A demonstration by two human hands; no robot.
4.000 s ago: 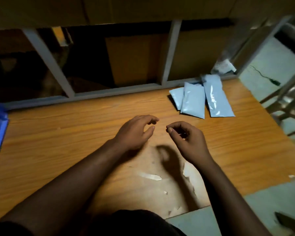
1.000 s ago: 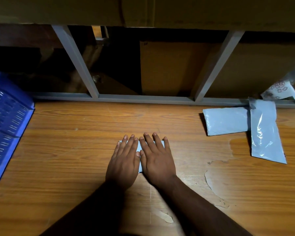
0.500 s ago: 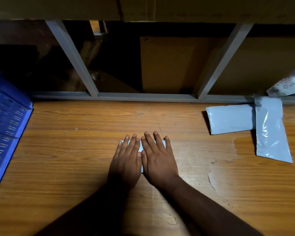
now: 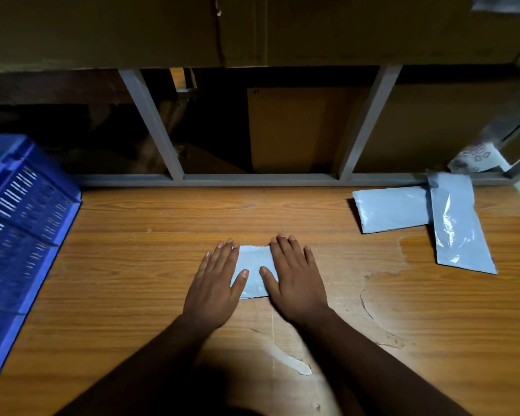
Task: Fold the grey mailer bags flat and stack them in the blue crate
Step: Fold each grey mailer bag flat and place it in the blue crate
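Single head-mounted wide-angle view. Looks forward and down over table (image 4: pixel 132 265) from near edge, close above both hands, facing shelf frame (image 4: pixel 252 178) at far edge.

Small grey bag (image 4: pixel 253 270) folded flat on table middle, both ends hidden under two flat hands, only middle strip showing

Two more grey bags far right, near back rail. One bag (image 4: pixel 391 209) lies sideways, flat and smooth. Long bag (image 4: pixel 458 225) lies across its right end, pointing front to back, shiny and a bit crinkled, top end touching rail

Blue crate (image 4: pixel 18 232) at left edge of table, slotted walls, well apart from all bags. Inside mostly out of view
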